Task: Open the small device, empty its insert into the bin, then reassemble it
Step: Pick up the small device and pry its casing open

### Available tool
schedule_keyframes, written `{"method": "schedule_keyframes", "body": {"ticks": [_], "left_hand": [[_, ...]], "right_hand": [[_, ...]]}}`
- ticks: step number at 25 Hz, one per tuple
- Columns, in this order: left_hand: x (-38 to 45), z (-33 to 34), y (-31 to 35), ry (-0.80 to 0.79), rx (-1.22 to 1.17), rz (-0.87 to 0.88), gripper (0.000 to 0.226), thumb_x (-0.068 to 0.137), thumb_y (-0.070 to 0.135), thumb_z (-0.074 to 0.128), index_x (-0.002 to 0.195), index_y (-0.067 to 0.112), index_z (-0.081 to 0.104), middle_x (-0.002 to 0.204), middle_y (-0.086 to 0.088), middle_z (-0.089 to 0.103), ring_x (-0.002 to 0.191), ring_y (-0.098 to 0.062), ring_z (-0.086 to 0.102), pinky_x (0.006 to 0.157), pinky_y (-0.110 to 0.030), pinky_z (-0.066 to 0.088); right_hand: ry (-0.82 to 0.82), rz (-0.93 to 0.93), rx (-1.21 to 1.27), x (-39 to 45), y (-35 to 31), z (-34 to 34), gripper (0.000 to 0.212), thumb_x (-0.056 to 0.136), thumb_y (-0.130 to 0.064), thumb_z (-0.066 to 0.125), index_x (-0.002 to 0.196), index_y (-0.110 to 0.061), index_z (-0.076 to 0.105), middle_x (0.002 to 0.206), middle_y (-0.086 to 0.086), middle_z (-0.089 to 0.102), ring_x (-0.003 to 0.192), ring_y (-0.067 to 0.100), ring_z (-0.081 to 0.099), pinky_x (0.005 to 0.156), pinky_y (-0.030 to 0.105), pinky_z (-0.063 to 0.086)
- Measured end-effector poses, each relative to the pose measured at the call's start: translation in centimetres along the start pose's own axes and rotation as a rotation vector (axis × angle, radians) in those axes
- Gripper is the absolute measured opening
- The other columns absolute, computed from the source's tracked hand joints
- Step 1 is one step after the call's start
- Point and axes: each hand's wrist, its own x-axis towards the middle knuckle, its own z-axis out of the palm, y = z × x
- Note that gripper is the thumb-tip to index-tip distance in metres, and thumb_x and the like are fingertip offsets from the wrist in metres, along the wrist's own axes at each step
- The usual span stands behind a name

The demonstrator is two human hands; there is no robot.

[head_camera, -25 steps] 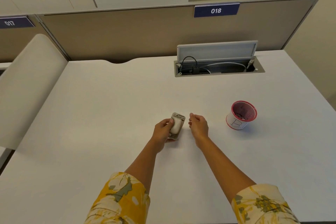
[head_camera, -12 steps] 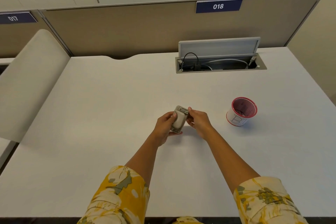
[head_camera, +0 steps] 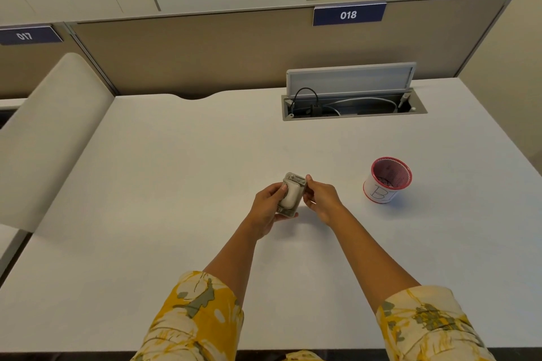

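A small beige device (head_camera: 291, 194) with a rounded white top is held just above the white desk (head_camera: 176, 184), near its middle. My left hand (head_camera: 268, 208) wraps its left side, thumb on the upper edge. My right hand (head_camera: 321, 199) pinches its right edge with the fingertips. The device looks closed; its underside is hidden by my fingers. A small white bin (head_camera: 386, 179) with a red rim and a letter B on its side stands to the right of my right hand, with dark bits inside.
An open cable hatch (head_camera: 353, 104) with wires sits at the back of the desk under a beige partition (head_camera: 234, 50) labelled 018. A padded divider (head_camera: 50, 132) borders the left side. The desk's front edge runs under my sleeves.
My right hand moved left from beside the device and took hold of its right edge. Both hands have lifted the device slightly off the desk.
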Motion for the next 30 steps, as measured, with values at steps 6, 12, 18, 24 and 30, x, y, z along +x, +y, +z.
{"method": "schedule_keyframes", "body": {"ticks": [6,12,18,24,30], "left_hand": [[0.2,1.1,0.4,0.086,-0.01,0.043,0.026,0.097,0.027,0.061,0.116,0.009,0.064,0.107,-0.014,0.07,0.096,-0.035,0.068,0.081,-0.056,0.06],[0.1,2.3,1.3,0.106,-0.101,-0.09,0.043,0.103,0.039,0.039,0.114,0.008,0.067,0.105,-0.015,0.075,0.095,-0.034,0.073,0.074,-0.05,0.062],[0.3,2.2,2.0,0.1,-0.001,-0.103,0.052,0.102,0.051,0.036,0.107,0.016,0.074,0.095,-0.01,0.078,0.085,-0.024,0.075,0.065,-0.038,0.061],[0.6,2.9,1.5,0.129,-0.019,-0.073,0.055,0.103,0.05,0.032,0.111,0.012,0.071,0.101,-0.013,0.076,0.085,-0.024,0.074,0.06,-0.032,0.058],[0.8,3.3,1.7,0.173,-0.053,-0.025,0.051,0.105,0.045,0.033,0.105,0.012,0.072,0.101,-0.015,0.075,0.088,-0.026,0.072,0.065,-0.034,0.057]], "right_hand": [[0.045,-0.231,-0.074,-1.1,0.7,1.2,0.038,0.093,-0.043,0.058,0.113,-0.011,0.054,0.106,0.005,0.066,0.097,0.019,0.067,0.086,0.033,0.057],[0.076,-0.468,-0.367,-2.3,1.6,1.7,0.027,0.091,-0.044,0.059,0.089,-0.018,0.064,0.084,-0.005,0.069,0.077,0.01,0.067,0.055,0.011,0.049],[0.067,-0.518,-0.393,-2.8,1.7,2.2,0.026,0.097,-0.038,0.052,0.113,-0.021,0.063,0.116,-0.001,0.068,0.1,0.016,0.066,0.077,0.021,0.056],[0.074,-0.519,-0.409,-2.9,1.2,2.2,0.039,0.099,-0.035,0.05,0.133,-0.018,0.055,0.131,0.005,0.061,0.101,0.01,0.059,0.08,0.016,0.051],[0.088,-0.545,-0.423,-3.3,0.8,2.5,0.042,0.099,-0.037,0.048,0.136,-0.016,0.053,0.13,0.006,0.062,0.112,0.022,0.063,0.089,0.028,0.054]]}}
